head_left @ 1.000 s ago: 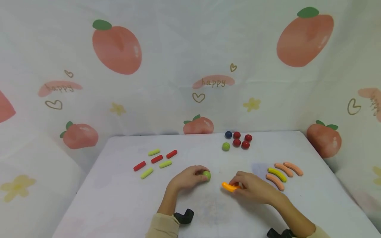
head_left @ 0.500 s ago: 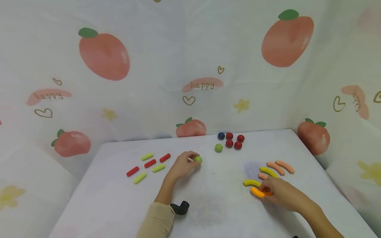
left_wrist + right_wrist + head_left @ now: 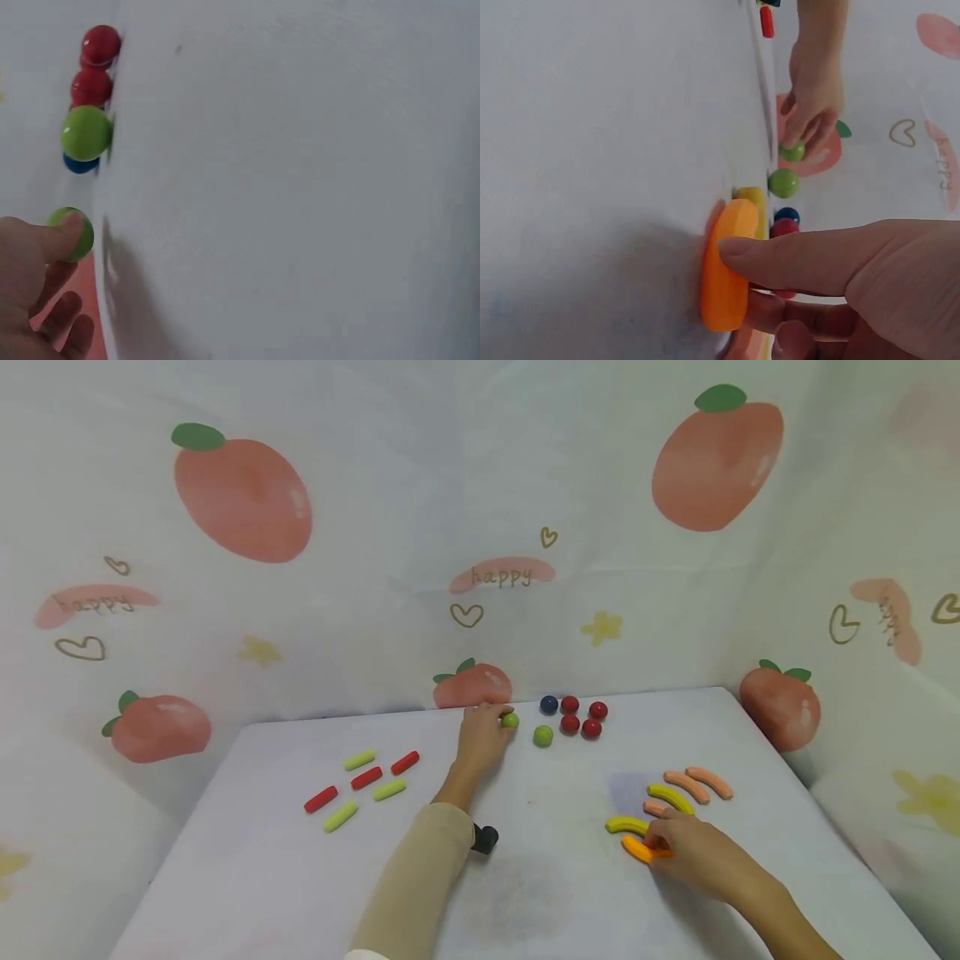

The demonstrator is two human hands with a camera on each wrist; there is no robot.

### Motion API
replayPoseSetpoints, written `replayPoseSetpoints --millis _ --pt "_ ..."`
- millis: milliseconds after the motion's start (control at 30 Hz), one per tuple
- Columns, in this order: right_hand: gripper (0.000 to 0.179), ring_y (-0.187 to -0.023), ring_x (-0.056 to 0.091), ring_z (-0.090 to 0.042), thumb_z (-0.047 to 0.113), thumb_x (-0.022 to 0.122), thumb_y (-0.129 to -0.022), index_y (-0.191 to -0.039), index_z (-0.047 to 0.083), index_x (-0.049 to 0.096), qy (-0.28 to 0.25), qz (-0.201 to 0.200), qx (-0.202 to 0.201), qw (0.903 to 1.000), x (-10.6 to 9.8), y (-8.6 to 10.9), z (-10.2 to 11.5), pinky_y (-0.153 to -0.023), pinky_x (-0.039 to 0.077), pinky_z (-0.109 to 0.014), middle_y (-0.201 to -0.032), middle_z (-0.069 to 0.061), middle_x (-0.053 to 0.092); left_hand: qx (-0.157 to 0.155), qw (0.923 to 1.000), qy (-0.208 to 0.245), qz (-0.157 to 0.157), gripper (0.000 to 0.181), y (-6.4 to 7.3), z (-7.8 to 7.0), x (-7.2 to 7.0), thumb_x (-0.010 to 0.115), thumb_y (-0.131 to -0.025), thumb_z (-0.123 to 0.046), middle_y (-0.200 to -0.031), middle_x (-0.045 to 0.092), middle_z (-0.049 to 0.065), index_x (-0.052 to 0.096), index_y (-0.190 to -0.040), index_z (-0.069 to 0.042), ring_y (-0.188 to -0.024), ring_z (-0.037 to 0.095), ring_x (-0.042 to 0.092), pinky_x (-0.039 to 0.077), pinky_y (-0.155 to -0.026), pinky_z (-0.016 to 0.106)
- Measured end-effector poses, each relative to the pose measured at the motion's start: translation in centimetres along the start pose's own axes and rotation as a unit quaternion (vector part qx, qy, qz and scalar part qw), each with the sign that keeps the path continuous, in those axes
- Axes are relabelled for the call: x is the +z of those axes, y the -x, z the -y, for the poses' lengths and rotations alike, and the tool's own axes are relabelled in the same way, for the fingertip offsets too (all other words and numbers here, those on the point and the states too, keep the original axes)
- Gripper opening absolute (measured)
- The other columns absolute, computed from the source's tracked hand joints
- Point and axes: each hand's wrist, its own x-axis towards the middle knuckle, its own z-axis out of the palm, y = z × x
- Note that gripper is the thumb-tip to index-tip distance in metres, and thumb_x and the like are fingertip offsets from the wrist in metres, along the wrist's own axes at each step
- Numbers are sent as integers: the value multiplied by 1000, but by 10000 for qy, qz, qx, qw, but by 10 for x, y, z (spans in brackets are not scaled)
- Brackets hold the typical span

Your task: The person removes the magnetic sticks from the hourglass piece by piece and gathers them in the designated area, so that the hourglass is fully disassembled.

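At the far side of the table, my left hand [image 3: 483, 739] pinches a green ball [image 3: 510, 720] between thumb and fingers. In the left wrist view, this green ball [image 3: 71, 234] sits under the thumb tip. A second green ball [image 3: 543, 736] stands just to its right, beside several red balls [image 3: 570, 724] and one dark blue ball [image 3: 549, 704]. On the right, my right hand [image 3: 701, 856] pinches an orange banana-shaped piece [image 3: 731, 270] at the near side of a yellow banana-shaped piece [image 3: 626, 825]. My right fingers hide part of both.
Beyond my right hand lie another yellow curved piece [image 3: 670, 797] and several pink curved pieces [image 3: 708, 781], one partly covered by the hand. Red sticks [image 3: 367, 777] and light green sticks [image 3: 389, 789] lie at the left. A printed curtain hangs behind the table's back edge.
My left hand has carried the green ball away from me, toward the other balls. My right hand has moved right with the orange piece, beside the yellow one. The head view has shifted slightly.
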Motion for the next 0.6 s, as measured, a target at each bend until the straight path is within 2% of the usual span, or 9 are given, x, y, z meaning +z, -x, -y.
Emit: replayPoseSetpoints --millis 100,200,367,467,600 --pt "22 -79 55 -9 23 89 -76 -90 24 72 -31 -58 26 10000 -3 0 4 -75 55 -33 -90 8 63 -18 9994 -335 -45 39 1 2 2 73 -95 -25 -129 66 6 67 -133 -19 -116 29 52 48 -95 43" --pt "24 -78 56 -10 26 89 -76 -91 25 71 -22 -179 -19 9998 -7 0 8 -73 54 -34 -89 7 64 -19 9988 -485 -113 39 2 4 2 73 -95 -27 -130 65 6 66 -133 -19 -118 29 51 48 -95 45" --pt "20 -77 54 -6 26 83 -83 -96 21 70 129 -635 -388 9971 -10 4 9 -65 48 -27 -92 7 61 50 9977 -654 -146 45 5 2 0 73 -94 -32 -136 62 6 63 -137 -20 -127 29 49 47 -100 48" --pt "19 -80 51 -5 24 82 -84 -97 18 71 307 -1221 -766 9891 -12 4 11 -66 47 -25 -91 6 60 157 9954 -931 -150 53 9 -3 -5 71 -95 -39 -142 58 7 58 -142 -20 -134 29 46 44 -109 50" --pt "25 -80 52 -10 27 85 -82 -100 13 73 574 -2081 -1166 9694 -15 -5 18 -75 46 -30 -90 1 63 294 9870 -1571 -179 64 17 -11 -15 65 -96 -51 -150 50 10 48 -150 -21 -145 33 37 31 -123 54"
